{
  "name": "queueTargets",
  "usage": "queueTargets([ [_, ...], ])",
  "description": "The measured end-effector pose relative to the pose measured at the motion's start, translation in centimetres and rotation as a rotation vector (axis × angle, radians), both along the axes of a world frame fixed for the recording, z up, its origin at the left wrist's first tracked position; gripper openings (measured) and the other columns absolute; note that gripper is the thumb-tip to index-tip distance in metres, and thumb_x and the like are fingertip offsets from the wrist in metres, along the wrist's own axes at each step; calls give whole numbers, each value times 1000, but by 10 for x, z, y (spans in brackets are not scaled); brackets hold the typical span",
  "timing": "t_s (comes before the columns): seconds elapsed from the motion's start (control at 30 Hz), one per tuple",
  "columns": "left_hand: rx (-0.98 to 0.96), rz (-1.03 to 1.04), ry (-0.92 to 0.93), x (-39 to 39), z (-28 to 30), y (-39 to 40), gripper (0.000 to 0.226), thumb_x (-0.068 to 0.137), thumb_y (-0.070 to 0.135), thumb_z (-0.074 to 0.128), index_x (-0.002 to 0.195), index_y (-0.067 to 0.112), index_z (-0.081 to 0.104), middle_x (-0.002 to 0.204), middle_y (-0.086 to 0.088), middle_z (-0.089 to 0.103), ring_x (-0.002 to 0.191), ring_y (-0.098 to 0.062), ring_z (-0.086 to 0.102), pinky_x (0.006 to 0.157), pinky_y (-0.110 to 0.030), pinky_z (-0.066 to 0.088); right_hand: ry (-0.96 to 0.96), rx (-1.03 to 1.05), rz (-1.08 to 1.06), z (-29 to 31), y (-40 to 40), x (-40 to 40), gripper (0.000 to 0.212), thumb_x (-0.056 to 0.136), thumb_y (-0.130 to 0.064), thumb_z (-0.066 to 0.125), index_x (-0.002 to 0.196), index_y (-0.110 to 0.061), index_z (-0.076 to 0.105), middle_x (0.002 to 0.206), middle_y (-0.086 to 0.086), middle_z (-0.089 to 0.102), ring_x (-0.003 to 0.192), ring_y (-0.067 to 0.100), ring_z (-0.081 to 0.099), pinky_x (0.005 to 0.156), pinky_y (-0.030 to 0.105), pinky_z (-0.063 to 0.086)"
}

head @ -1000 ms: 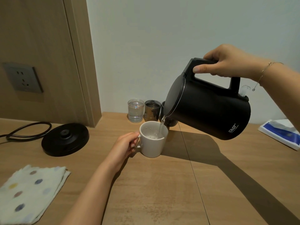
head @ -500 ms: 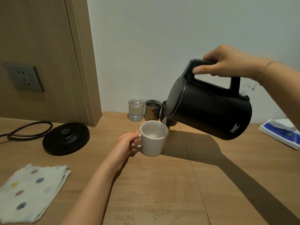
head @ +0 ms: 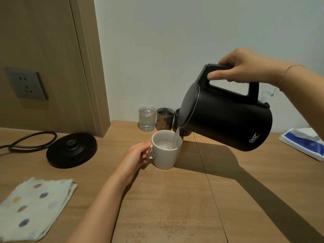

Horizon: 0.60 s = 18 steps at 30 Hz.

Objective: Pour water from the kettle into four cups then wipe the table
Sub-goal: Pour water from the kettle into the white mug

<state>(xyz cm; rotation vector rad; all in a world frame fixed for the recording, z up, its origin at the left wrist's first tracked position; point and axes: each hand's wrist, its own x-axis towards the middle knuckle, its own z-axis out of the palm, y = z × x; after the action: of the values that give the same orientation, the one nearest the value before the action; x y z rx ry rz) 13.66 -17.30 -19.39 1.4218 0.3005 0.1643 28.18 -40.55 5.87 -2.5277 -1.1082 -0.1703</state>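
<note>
The black cylindrical plastic kettle (head: 226, 118) hangs tilted in the air above the wooden table (head: 175, 204), its spout low over the far rim of the white ceramic mug (head: 166, 149), and a thin stream of water falls into the mug, which stands on the table near the middle. The right hand (head: 245, 66) is wrapped round the kettle's top handle, thumb laid along its near side. The left hand (head: 135, 157) holds the mug by its handle, fingers curled at it. Behind the mug, close to the wall, stand a clear glass tumbler (head: 147, 118) holding water, a dark smoky glass (head: 165, 118) just beside it, and a third dark cup (head: 177, 114) (mostly hidden behind the kettle). To the left the round black kettle base (head: 71, 149) sits with its cord running off the table's left edge. A folded white cloth with coloured dots (head: 33, 207) lies at the near left corner; a blue-and-white packet (head: 305, 142) lies at the right edge. The near middle of the table is bare wood, crossed by a seam.
</note>
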Motion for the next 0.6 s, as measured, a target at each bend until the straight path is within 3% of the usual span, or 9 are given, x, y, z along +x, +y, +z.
queueTargets([
  [0.23, 6, -4, -5, 0, 0, 0, 39, 97, 27, 50, 60, 16, 45, 53, 3, 38, 51, -10, 37, 59, -29, 35, -14, -12, -2, 0, -1, 1, 63, 72, -65, 64, 64, -4, 52, 39, -11, 43, 40, 6, 36, 52, 27, 32],
  [0.47, 10, -8, -1, 1, -1, 1, 40, 97, 28, 50, 59, 17, 46, 53, 3, 39, 52, -11, 38, 61, -28, 36, -12, -13, 3, -1, 2, 0, 61, 71, -66, 64, 63, -7, 52, 40, -12, 44, 48, 17, 40, 53, 27, 34],
  [0.6, 2, 8, -2, 1, -1, 0, 39, 96, 28, 51, 59, 17, 46, 52, 4, 38, 50, -10, 37, 60, -30, 33, -37, -15, 18, -1, 3, -1, 63, 72, -64, 63, 66, -3, 54, 49, -3, 47, 50, 19, 42, 56, 28, 35],
])
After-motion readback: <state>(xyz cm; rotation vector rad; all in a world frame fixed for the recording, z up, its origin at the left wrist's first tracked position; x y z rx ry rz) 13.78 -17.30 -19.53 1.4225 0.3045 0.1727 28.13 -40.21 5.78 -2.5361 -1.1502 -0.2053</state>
